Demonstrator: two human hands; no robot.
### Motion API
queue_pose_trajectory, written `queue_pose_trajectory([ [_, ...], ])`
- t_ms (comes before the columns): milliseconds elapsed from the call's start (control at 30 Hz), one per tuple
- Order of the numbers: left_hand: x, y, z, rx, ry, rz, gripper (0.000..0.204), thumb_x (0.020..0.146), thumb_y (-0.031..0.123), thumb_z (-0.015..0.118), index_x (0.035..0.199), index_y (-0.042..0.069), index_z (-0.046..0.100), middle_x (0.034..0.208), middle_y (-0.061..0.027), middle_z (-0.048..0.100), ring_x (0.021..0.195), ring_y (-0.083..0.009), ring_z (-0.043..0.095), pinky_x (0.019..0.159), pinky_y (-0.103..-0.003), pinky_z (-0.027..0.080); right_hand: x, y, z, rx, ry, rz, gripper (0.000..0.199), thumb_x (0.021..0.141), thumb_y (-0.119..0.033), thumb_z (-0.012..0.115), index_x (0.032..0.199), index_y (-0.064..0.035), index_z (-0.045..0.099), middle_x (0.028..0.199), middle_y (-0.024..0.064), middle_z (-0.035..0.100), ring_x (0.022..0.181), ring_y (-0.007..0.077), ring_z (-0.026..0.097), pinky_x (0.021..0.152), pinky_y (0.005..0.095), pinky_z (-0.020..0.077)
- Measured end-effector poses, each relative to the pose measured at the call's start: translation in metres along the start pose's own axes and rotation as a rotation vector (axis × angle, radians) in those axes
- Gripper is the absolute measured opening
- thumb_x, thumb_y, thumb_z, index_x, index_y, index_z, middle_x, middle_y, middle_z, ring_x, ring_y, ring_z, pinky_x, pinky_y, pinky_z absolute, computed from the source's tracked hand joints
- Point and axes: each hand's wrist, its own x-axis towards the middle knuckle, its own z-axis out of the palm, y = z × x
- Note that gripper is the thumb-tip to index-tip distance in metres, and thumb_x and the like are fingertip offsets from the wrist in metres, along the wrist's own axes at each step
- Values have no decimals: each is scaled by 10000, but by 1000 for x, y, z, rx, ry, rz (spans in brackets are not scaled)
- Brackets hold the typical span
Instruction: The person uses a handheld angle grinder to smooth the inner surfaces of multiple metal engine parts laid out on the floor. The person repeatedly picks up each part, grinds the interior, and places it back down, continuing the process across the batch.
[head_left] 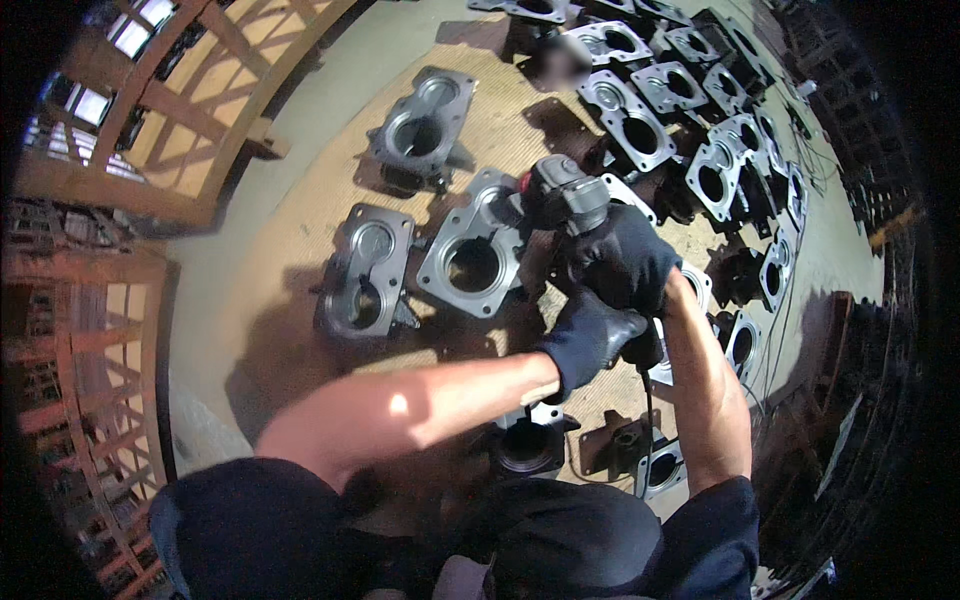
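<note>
My two gloved hands hold a dark angle grinder point(568, 195) at the middle of the floor mat. My right hand point(628, 258) is closed round its body just behind the head. Lower down, my left hand point(592, 338) grips the rear part, where a cord point(648, 420) trails toward me. The grinder's head touches or hangs just over the right edge of a grey metal casting point(433, 272) with a large round bore; I cannot tell which. The disc is hidden. Left of that casting lies another one point(372, 262), and a third casting point(428, 130) stands farther away.
Several more castings point(632, 125) crowd the far right of the ribbed tan mat point(320, 170). A casting point(528, 440) and a dark flanged part point(618, 442) lie close to my knees. Wooden crates point(200, 100) line the left side. Cables point(800, 230) run along the right.
</note>
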Motion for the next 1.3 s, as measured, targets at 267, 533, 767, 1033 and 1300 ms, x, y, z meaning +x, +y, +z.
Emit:
queue_pose_trajectory([
  [267, -37, -32, 38, 69, 291, 286, 430, 819, 99, 757, 1209, -24, 625, 1154, -171, 695, 1063, -249, 665, 918, -366, 530, -35, -18, 16, -117, -104, -201, 347, 685, -140, 773, 1016, -62, 706, 873, 113, 734, 781, 254, 698, 751, 349, 549],
  [533, -121, -131, 61, -99, 213, -16, 488, 943, 41, 635, 1401, 20, 468, 1372, -116, 527, 1278, -220, 470, 1055, -361, 438, -101, -76, 65, 109, -106, 305, 563, 704, -397, 785, 1116, -25, 690, 1017, 218, 733, 986, 386, 704, 859, 421, 557],
  [767, -146, -73, 36, 310, 249, 56, 323, 864, 179, 713, 1096, -42, 667, 1089, -179, 701, 1028, -260, 659, 895, -403, 516, -99, -100, 72, 0, -147, 307, 626, 697, -473, 786, 1110, -15, 681, 1027, 247, 719, 999, 421, 681, 881, 419, 546],
  [1033, -63, -38, 8, -7, 160, 151, 223, 779, 38, 711, 996, -10, 693, 943, -81, 717, 854, -163, 647, 765, -350, 537, -42, -26, 46, -350, 44, -169, 311, 717, -287, 756, 937, -82, 679, 898, 131, 711, 805, 328, 676, 725, 371, 555],
  [1300, -79, -80, 25, 277, 265, 287, 237, 894, 77, 627, 1122, 30, 674, 1057, -95, 701, 1015, -225, 645, 900, -406, 521, -57, -90, 53, -212, -108, 269, 392, 770, -281, 747, 1097, -72, 691, 1009, 147, 744, 985, 294, 719, 854, 375, 554],
])
